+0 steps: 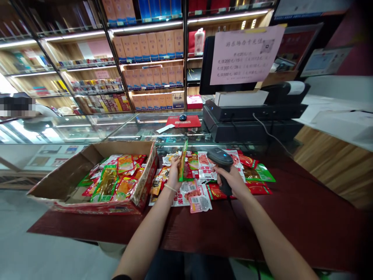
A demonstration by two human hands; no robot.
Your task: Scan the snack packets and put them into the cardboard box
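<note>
My left hand (174,175) grips a green-and-yellow snack packet (183,161), held upright and seen nearly edge-on. In my right hand (233,182) is a black barcode scanner (223,163), its fingers wrapped round the handle and its head pointing left toward the packet. A blue light glows on top of the scanner. Beneath both hands lie spread snack packets, among them a white one with red print (204,161), a pink-and-white one (201,203) and a red one (215,192). To the left, an open cardboard box (48,192) holds several more red and green packets.
The packets and box rest on a dark red table (291,229). Behind it stands a glass counter (122,126) with a red mouse pad (189,121). A black register machine (233,130) with a pink paper sign (246,56) is at the right. A person (35,111) is at far left.
</note>
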